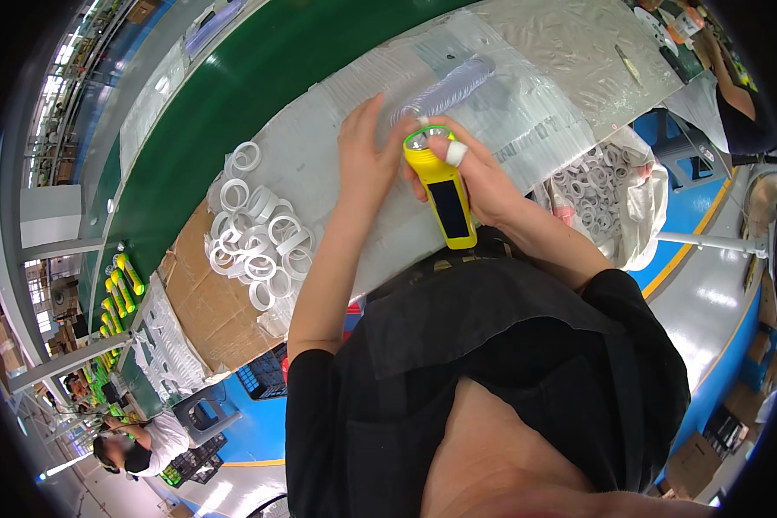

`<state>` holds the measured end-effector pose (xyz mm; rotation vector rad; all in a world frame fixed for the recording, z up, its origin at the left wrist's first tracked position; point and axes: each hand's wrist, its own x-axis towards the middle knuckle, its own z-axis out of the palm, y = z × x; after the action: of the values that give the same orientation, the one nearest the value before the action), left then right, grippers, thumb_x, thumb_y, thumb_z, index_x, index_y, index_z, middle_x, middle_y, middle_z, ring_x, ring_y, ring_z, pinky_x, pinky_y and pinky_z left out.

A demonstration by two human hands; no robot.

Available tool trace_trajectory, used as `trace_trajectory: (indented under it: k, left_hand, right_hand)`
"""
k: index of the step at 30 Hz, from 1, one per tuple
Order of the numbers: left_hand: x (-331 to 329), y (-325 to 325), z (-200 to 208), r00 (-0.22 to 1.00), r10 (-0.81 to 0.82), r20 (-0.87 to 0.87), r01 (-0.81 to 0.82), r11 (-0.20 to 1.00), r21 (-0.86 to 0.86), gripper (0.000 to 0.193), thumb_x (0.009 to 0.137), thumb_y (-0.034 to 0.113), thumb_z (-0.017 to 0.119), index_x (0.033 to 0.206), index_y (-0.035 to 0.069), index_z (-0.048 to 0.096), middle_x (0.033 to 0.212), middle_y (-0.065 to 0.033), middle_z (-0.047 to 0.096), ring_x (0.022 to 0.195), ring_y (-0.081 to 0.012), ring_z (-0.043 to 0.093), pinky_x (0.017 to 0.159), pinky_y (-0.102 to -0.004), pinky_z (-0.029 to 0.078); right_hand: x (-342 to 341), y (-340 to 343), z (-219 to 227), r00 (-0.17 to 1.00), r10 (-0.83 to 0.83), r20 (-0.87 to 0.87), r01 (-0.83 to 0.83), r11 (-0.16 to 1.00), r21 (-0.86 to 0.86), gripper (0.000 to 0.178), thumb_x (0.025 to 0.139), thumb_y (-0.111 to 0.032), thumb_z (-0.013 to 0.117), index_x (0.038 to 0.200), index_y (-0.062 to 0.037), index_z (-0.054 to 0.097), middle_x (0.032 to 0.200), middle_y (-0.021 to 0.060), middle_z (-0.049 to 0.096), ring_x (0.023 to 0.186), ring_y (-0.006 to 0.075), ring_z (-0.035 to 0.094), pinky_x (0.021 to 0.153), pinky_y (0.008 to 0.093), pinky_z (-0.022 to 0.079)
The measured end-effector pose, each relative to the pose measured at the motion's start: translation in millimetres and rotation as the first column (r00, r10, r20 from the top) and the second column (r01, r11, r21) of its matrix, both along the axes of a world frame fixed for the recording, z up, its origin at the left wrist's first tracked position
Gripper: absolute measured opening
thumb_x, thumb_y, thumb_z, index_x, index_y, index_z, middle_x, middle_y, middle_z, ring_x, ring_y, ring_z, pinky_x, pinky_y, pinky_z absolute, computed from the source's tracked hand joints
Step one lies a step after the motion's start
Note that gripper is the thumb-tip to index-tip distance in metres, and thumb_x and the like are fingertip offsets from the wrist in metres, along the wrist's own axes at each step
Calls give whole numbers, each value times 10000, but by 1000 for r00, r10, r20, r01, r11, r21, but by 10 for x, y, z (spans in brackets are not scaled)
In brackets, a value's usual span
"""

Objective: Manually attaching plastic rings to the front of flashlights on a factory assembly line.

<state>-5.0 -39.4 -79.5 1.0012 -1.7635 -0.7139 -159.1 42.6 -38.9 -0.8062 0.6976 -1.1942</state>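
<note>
A yellow flashlight (448,203) with a dark rectangular panel on its body stands tilted in front of me, its round silvery head (428,138) rimmed in green. My right hand (485,177) is wrapped round it just below the head. White tape circles the thumb and one fingertip of that hand. My left hand (365,160) is beside the head on the left, its fingers apart and stretched upward, its thumb side close to the rim. Whether it touches the rim is hard to see. Just beyond lies a long row of clear, thin discs (449,89).
Loose white rings (259,237) are heaped on the left of the covered table (354,259), near brown cardboard (203,298). A sack of rings (639,216) stands right. Yellow flashlights (116,293) line the green belt (207,138). Other people work at far right and lower left.
</note>
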Motion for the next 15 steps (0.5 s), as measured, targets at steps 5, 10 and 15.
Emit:
trace_trajectory:
  k: [5,10,15]
  left_hand:
    - [-60,-174,-269,870,125,478,5,965,-262,520,780,273,745,1207,9,612,1153,-147,617,1083,-330,555,901,-394,453]
    - [32,-177,-192,951,5,310,32,993,-114,481,788,253,752,1205,46,628,1151,-126,608,1061,-303,557,885,-402,451]
    - [131,235,391,981,-168,-97,169,986,5,399,879,228,662,1252,94,622,1093,-118,582,1019,-270,532,861,-367,434]
  right_hand:
    - [-118,27,17,1000,-16,-12,16,1000,22,398,986,-355,479,1267,-74,454,915,141,612,760,195,604,698,320,489]
    - [-109,46,42,998,4,-56,-3,1000,11,390,990,-320,494,1281,-64,454,929,142,625,746,193,607,686,311,489]
    - [-62,39,67,991,77,-111,-79,997,-17,381,984,-298,511,1271,-49,478,928,129,624,739,180,607,673,305,490]
